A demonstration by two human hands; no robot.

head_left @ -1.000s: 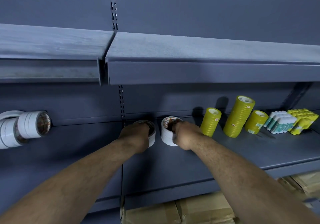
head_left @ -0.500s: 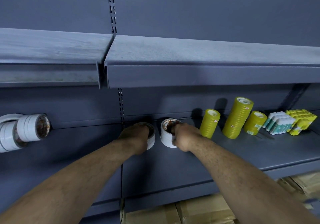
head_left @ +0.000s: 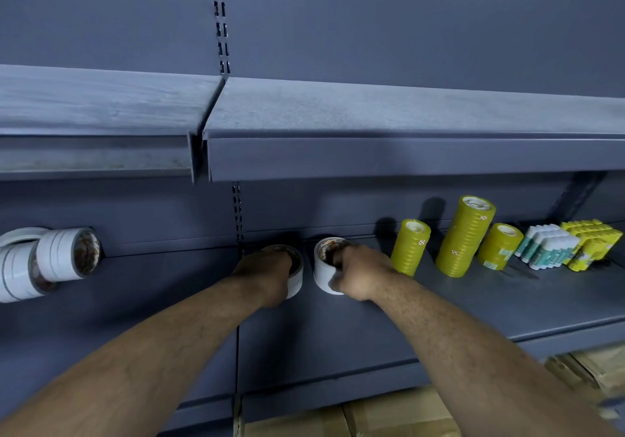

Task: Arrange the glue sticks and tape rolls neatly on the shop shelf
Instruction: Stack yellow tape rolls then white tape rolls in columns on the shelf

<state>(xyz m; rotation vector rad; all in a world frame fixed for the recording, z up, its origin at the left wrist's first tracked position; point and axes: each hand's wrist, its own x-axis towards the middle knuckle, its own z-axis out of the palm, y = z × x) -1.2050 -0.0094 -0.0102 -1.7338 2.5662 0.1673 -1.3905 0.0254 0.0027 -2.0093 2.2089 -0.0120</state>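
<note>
Two white tape rolls stand on the grey shelf (head_left: 439, 304) near its middle. My left hand (head_left: 263, 274) covers and grips the left white roll (head_left: 297, 277). My right hand (head_left: 360, 272) grips the right white roll (head_left: 323, 274), fingers hooked into its core. To the right stand three stacks of yellow tape rolls (head_left: 465, 237). Past them lie white glue sticks (head_left: 548, 249) and yellow glue sticks (head_left: 590, 243). More white tape rolls (head_left: 50, 260) lie on their sides at the far left.
An upper shelf (head_left: 372, 118) overhangs the working shelf. A slotted upright (head_left: 236, 210) divides the two bays behind my left hand. Cardboard boxes (head_left: 389, 416) sit below the shelf, more at the lower right.
Both hands stay on their white rolls, almost unmoved. The view has tilted up slightly, so everything sits a little lower in frame.
</note>
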